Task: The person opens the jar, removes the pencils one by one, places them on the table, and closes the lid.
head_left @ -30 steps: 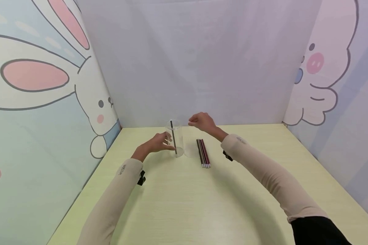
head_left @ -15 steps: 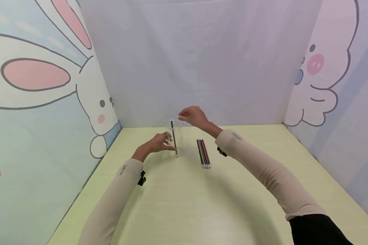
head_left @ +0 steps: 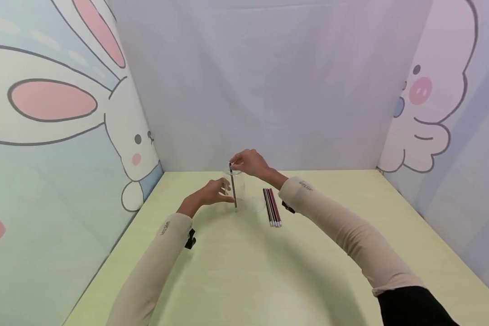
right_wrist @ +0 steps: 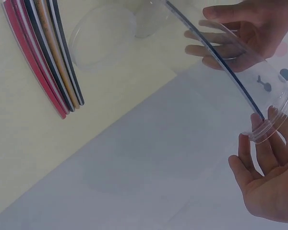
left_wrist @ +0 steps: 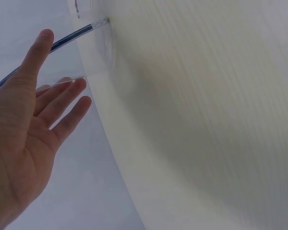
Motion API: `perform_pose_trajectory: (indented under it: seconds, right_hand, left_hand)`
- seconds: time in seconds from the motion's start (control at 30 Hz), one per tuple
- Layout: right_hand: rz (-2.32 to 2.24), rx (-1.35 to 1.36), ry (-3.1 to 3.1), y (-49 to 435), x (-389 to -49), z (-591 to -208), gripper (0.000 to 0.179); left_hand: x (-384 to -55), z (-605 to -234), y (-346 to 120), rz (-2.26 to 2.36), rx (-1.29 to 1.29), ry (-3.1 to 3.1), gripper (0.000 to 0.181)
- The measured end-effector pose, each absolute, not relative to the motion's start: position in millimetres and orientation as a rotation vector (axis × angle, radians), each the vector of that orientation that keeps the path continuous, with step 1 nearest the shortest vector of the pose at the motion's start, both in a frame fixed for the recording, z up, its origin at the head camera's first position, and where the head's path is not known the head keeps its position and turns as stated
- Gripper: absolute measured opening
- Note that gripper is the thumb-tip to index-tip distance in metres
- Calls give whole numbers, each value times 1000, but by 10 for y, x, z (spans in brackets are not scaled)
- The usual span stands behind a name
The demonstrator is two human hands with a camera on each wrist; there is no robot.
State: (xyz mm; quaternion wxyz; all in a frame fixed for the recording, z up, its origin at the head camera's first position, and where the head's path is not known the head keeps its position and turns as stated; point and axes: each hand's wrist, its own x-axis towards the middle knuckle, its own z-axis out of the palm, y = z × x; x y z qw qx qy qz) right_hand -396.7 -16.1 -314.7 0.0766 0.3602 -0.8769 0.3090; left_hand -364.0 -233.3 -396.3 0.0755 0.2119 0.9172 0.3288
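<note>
A clear plastic jar (head_left: 240,186) stands on the table with one dark pencil (head_left: 234,188) leaning inside it. My left hand (head_left: 212,192) holds the jar from its left side, thumb in front and fingers behind, as the left wrist view also shows with the hand (left_wrist: 29,124) around the clear wall. Over the jar's mouth, my right hand (head_left: 251,163) pinches the pencil's upper end between thumb and fingertips. In the right wrist view those fingertips are right at the rim (right_wrist: 283,112).
Several pencils (head_left: 272,207) lie side by side right of the jar, white-tipped ends toward me. Between them and the jar lies a clear round lid (right_wrist: 103,38). Behind the table (head_left: 244,267) hangs a plain pale backdrop (head_left: 261,86); cartoon-printed panels (head_left: 61,181) flank it.
My right hand has moved left from beside the jar to above its mouth, then down onto the pencil's top end. The left hand keeps its hold on the jar.
</note>
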Motion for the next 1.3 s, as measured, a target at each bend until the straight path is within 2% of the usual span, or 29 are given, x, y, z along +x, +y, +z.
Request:
perform_pose_trajectory:
  seconds: [0.6, 0.97, 1.3]
  right_hand:
    - [1052, 1087, -2603, -117, -4023, -3175, 14]
    - [981, 1120, -2539, -91, -4054, -3170, 16]
    - [962, 1082, -2444, -56, -4103, -2936, 19]
  left_hand:
    - [-3644, -3917, -2278, 1016, 625, 2750, 60]
    - [-3662, -3958, -2269, 1000, 639, 2747, 57]
    - [-3661, -3932, -2270, 982, 602, 2762, 59]
